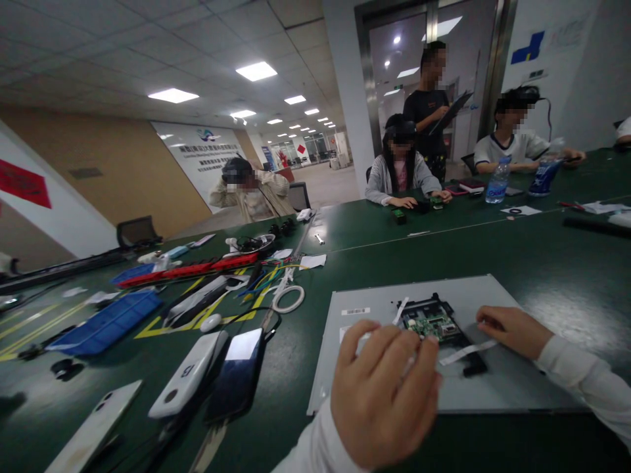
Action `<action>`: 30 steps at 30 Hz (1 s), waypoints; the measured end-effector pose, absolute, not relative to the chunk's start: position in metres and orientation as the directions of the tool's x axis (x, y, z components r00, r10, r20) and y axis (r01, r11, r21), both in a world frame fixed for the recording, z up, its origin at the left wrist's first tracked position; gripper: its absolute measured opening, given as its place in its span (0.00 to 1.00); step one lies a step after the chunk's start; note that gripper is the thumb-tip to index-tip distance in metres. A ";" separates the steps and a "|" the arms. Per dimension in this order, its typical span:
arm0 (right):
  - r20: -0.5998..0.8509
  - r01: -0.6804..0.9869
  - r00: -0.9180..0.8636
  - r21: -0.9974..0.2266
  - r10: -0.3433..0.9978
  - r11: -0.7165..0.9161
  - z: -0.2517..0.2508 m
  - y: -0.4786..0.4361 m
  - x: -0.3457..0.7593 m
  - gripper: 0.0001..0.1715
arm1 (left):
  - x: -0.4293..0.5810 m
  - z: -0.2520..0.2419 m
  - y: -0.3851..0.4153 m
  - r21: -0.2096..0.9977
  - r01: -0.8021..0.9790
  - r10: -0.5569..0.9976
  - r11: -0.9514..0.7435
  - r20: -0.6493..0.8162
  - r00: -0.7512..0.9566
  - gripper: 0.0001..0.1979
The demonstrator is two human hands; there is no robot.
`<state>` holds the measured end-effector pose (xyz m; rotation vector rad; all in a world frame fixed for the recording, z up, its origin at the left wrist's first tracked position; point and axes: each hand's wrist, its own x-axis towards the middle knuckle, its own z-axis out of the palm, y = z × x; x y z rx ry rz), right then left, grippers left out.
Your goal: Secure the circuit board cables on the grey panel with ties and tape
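While the left hand (384, 387) rests spread at the circuit board (428, 323) and the right hand (513, 328) lies loosely curled beside it, gripping nothing, the board looks light, stiff and fragile, best held by its edges.

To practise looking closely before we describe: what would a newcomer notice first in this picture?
In the foreground, the left hand and right hand rest on a grey panel, on either side of a small green circuit board. To the left, the dark green table is cluttered with phones, a blue tray and a red bar. People sit at its far side.
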<state>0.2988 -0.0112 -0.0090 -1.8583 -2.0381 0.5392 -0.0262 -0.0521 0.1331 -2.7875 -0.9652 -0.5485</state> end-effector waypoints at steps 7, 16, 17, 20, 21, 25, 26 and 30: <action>0.107 0.873 -0.109 -0.465 0.988 0.147 -0.008 -0.012 0.296 0.15 | -0.045 0.061 0.031 0.120 0.621 0.618 -0.774 -0.064 0.783 0.49; 0.089 0.883 -0.183 -0.424 0.979 0.203 -0.021 -0.015 0.290 0.28 | -0.074 0.017 0.059 0.068 0.753 0.752 -0.655 -0.043 0.658 0.37; 0.075 0.878 -0.191 -0.432 0.979 0.205 -0.021 -0.014 0.289 0.29 | -0.073 0.016 0.058 0.044 0.750 0.749 -0.660 -0.036 0.661 0.37; 0.018 0.872 -0.201 -0.452 0.979 0.187 -0.019 -0.012 0.287 0.29 | -0.072 0.014 0.056 0.002 0.745 0.745 -0.667 -0.011 0.666 0.35; 0.000 0.871 -0.202 -0.458 0.979 0.180 -0.017 -0.011 0.285 0.29 | -0.072 0.013 0.056 -0.002 0.746 0.746 -0.666 -0.008 0.666 0.34; -0.028 0.857 -0.210 -0.486 0.977 0.170 -0.013 -0.005 0.280 0.30 | -0.073 0.012 0.055 -0.014 0.751 0.751 -0.660 0.004 0.660 0.33; -0.032 0.854 -0.211 -0.492 0.977 0.168 -0.012 -0.003 0.279 0.30 | -0.073 0.011 0.055 -0.016 0.752 0.752 -0.659 0.008 0.659 0.33; -0.049 0.840 -0.220 -0.517 0.974 0.164 -0.009 0.002 0.278 0.30 | -0.076 0.012 0.052 -0.012 0.757 0.757 -0.653 0.007 0.653 0.33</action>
